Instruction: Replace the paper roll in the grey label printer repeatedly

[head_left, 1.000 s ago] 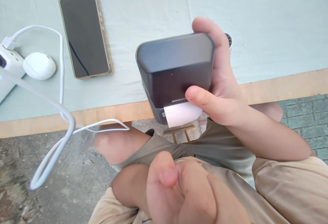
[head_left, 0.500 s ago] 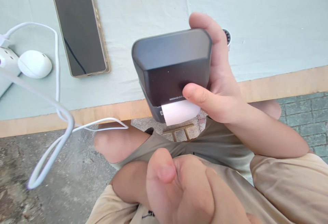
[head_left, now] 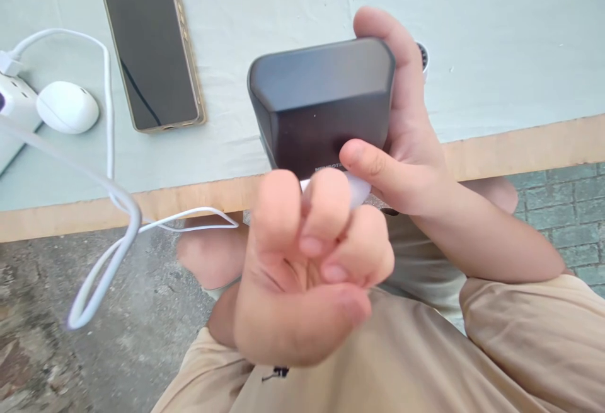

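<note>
My right hand (head_left: 409,148) grips a dark grey label printer (head_left: 316,104) above the table's front edge, fingers behind it and thumb pressed on its front face. A white label (head_left: 358,190) sticks out of the slot just under that thumb. My left hand (head_left: 302,274) is raised in front of the printer's lower end, palm toward me and fingers curled in. Its knuckles cover most of the label, and I cannot see whether they touch it.
A phone (head_left: 149,44) lies face up, screen dark, on the pale cloth-covered table (head_left: 520,148). At the far left sit a white oval case (head_left: 67,107) and a white power strip (head_left: 14,104). A white cable (head_left: 111,211) loops over the edge. A small round object (head_left: 424,57) peeks out behind my right hand.
My left hand has risen from my lap, turned palm toward me and come up against the printer's label slot, now covering most of the label. The printer has barely moved.
</note>
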Demonstrator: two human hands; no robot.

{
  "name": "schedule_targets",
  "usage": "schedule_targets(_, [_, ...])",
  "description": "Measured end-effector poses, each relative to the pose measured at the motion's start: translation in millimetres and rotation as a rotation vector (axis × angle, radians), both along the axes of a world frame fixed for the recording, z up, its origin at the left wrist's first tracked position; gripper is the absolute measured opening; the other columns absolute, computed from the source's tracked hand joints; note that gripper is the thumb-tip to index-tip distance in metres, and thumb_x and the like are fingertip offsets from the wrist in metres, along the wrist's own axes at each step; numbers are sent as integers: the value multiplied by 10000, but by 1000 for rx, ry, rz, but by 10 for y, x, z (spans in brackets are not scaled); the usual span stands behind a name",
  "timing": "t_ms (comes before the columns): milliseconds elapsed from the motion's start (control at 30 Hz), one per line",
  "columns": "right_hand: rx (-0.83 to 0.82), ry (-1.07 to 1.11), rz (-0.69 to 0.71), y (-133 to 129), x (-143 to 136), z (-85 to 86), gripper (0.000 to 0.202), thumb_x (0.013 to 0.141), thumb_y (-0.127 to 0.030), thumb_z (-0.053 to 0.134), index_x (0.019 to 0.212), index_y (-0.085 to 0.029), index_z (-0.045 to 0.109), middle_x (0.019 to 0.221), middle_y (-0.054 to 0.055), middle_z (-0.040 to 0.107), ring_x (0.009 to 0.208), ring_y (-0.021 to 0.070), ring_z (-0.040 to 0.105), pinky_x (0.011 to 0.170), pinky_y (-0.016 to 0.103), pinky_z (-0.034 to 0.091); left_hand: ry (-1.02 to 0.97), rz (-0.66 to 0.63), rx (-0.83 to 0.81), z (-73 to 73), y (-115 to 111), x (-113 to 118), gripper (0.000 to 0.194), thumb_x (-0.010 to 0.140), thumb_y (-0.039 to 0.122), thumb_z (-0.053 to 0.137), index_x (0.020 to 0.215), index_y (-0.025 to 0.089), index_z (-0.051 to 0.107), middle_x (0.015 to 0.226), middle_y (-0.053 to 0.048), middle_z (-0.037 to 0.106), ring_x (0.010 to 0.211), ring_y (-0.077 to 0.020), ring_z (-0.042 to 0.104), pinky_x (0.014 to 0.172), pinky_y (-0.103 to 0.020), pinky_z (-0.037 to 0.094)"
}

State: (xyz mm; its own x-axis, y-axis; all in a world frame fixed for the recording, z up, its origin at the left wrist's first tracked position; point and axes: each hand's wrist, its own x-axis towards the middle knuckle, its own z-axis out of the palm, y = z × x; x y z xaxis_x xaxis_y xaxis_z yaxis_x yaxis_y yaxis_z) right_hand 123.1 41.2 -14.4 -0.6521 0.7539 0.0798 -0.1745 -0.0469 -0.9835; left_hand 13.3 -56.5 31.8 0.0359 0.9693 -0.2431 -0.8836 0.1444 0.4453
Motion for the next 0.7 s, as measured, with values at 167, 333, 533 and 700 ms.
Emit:
schedule_targets(167, [9,-20,-8,-8,-4,-20,693,847,-393,594,1397,-338,175,974,-25,544,765,42,512,735,207,459,-117,218,-61,35,87,-125,420,596,-160,709,595,190,476,644,75,343,536,16,483,512,-110,415])
schedule_targets(333, [9,-17,-10,-1,-5,-29,720,845,-400,598,1406,-332,153,877,-26,528,716,41,486,695,201,452,-41,199,-27,-7,18,-110,451,569,-221,662,618,184,470,692,92,465,580,0,526,545,-141,432])
schedule_targets(533, [17,-73,-29,-20,7,-5,710,858,-425,580,1418,-331,153,848,-30,499,705,31,474,695,179,479,-69,183,9,-57,37,-150,432,603,-221,648,620,174,472,692,86,485,618,-15,556,586,-144,461])
schedule_targets(700, [20,-64,-25,-26,12,7,684,877,-407,558,1426,-336,156,783,-46,468,678,19,473,692,175,502,-7,173,11,-84,67,-117,428,598,-168,704,605,178,453,654,84,434,558,-3,514,549,-126,454])
